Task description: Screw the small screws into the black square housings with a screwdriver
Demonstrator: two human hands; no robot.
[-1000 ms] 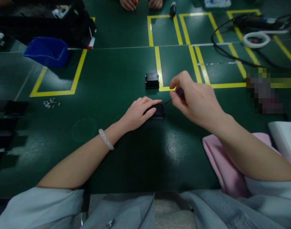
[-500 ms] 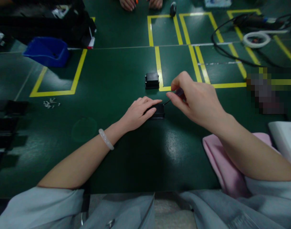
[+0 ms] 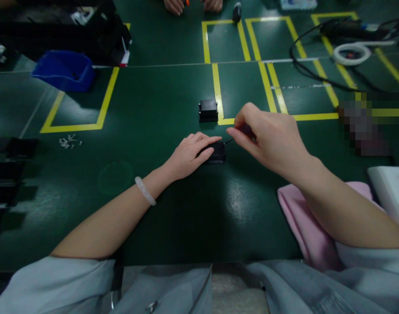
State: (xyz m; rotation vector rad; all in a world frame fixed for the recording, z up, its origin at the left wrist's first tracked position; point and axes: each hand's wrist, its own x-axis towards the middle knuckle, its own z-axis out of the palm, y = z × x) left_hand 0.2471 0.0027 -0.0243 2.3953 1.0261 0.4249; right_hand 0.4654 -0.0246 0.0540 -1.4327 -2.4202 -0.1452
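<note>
- Two bare forearms come in from the bottom of the head view, one from each lower corner.
- The left hand [image 3: 189,152] has no rings or gloves that can be seen.
- On the left wrist sits a pale, milky-white bracelet [image 3: 145,191], a smooth, rounded solid band.
- The right hand [image 3: 271,137] is bare too, with nothing worn on that wrist.
- Both arms end in short, loose sleeves of light grey cloth; the left sleeve [image 3: 52,283] is plain.
- The right sleeve [image 3: 366,279] is the same grey, lightly creased.
- Grey clothing [image 3: 173,290] of the same shade covers the lap, with folds and a seam.
</note>
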